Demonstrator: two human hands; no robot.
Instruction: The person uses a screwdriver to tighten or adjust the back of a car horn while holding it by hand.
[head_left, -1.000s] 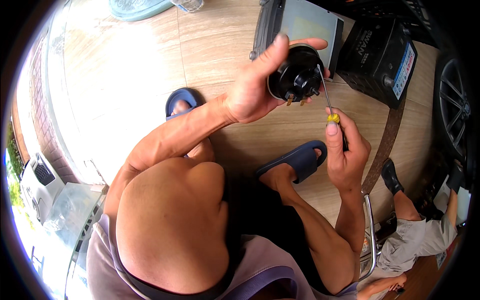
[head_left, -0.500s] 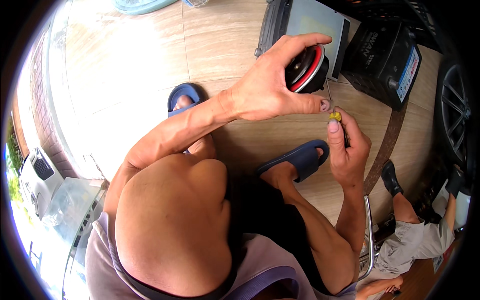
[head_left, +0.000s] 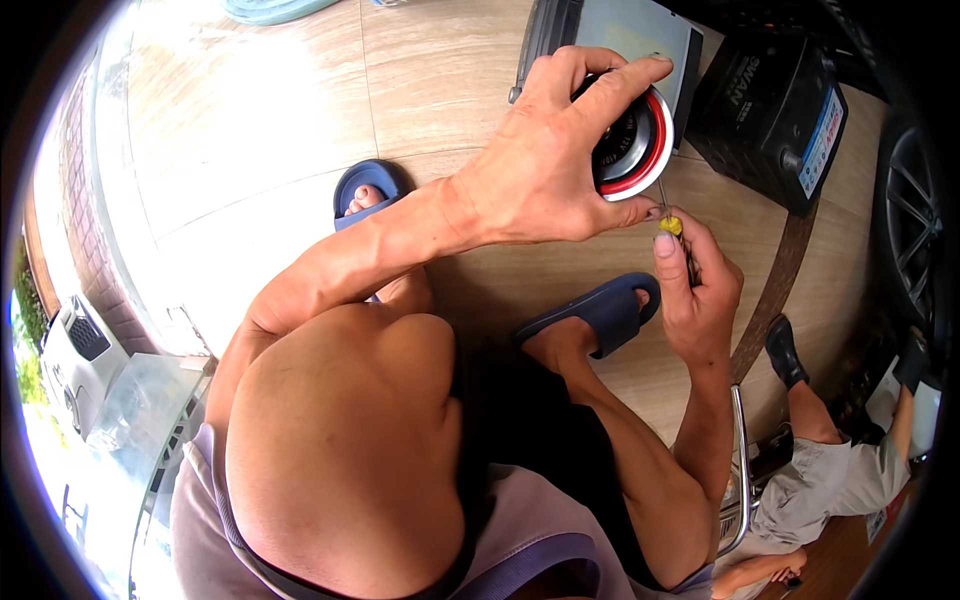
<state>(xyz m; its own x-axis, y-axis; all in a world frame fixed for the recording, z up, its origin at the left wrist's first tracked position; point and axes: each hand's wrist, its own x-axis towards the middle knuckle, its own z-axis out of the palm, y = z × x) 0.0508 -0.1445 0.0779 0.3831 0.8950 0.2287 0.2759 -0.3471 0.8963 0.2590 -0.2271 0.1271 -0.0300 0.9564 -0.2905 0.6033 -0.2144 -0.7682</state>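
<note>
My left hand [head_left: 540, 165] is wrapped around a round disc-shaped car horn [head_left: 655, 150], black with a red ring and a silver rim, its face tilted up toward me. Below its rim, my right hand [head_left: 695, 285] grips a slim screwdriver [head_left: 671, 227] by its yellow-and-black handle, most of which the fingers hide. The thin metal shaft points up to the edge of the horn. My left thumb tip lies beside the shaft, close to the handle. Whether the screwdriver's tip touches the horn cannot be made out.
Beyond the horn lies a grey flat-topped case [head_left: 640, 50], with a black car battery [head_left: 765, 125] to its right. A wheel [head_left: 908, 220] stands at the far right. Another person [head_left: 825, 490] sits at the lower right, near a chrome tube [head_left: 742, 470]. A glass tabletop [head_left: 150, 410] is at the left.
My left hand has turned the horn, so more of its round face shows, and its fingers have shifted over the rim. My right hand stays nearly in place with the screwdriver.
</note>
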